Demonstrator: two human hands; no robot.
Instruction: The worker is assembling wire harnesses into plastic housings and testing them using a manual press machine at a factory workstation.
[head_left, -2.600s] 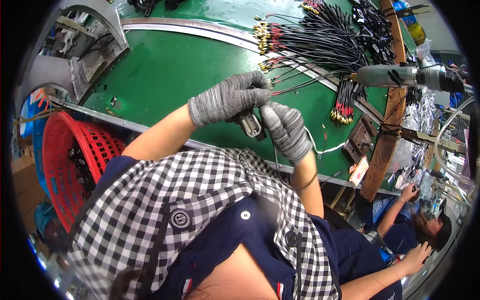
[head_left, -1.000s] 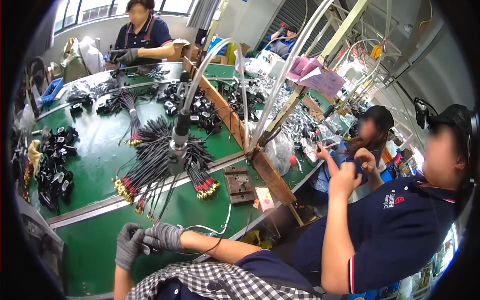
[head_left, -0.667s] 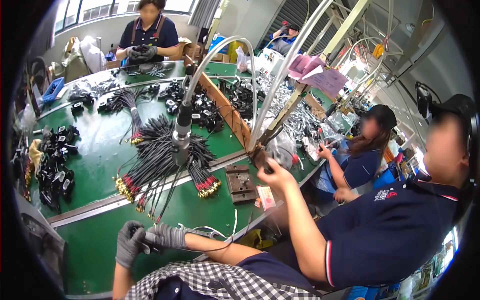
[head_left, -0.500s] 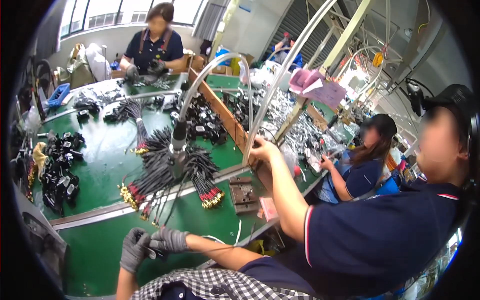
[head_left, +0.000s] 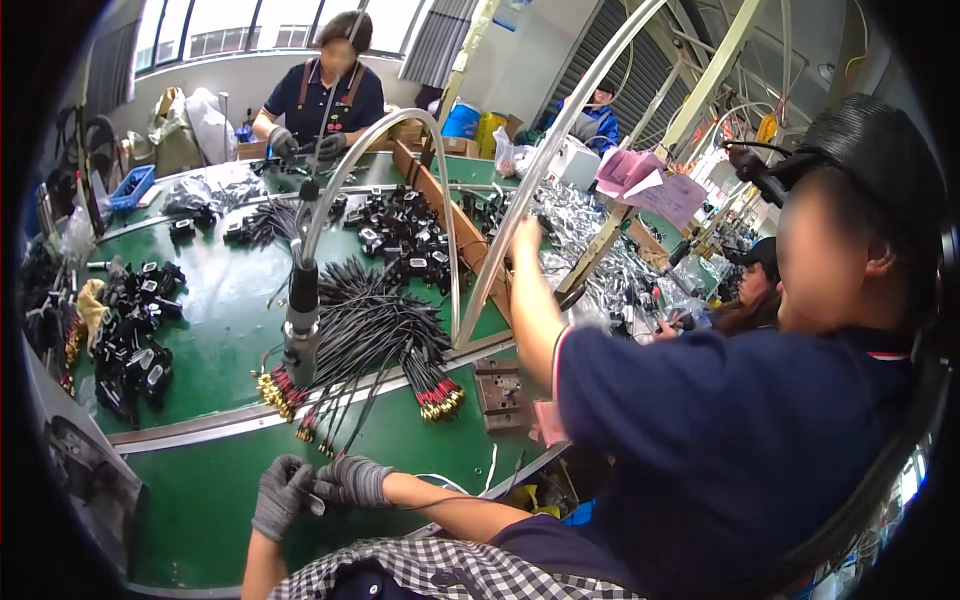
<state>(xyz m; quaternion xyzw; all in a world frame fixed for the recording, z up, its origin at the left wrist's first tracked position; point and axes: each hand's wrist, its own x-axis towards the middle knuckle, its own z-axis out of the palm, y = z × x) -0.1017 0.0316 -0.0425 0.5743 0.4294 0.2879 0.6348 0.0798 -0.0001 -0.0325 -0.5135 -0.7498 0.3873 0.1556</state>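
Observation:
Both my hands wear grey knit gloves and meet low over the front of the green table. My left hand [head_left: 281, 498] is closed on a small dark part, largely covered by its fingers. Right beside it, my right hand [head_left: 350, 482] is closed too, its fingertips against the left ones. A thin black cable [head_left: 436, 502] runs from my right hand along the forearm. Beyond my hands lies a big heap of black cables [head_left: 375, 315] with red and gold ends. Over the heap hangs a metal-and-black power screwdriver [head_left: 303, 310].
Black plastic parts [head_left: 150, 365] lie piled at the left. A metal block [head_left: 502, 395] sits at the table's right edge, beyond a metal strip [head_left: 190, 432]. A wooden divider [head_left: 440, 200] crosses the table. A co-worker [head_left: 720, 430] leans in from the right, arm over the table.
The co-worker at the right has leaned in and reached farther over the table. The view has shifted slightly; the hanging screwdriver has swung left. My hands stay together, closed.

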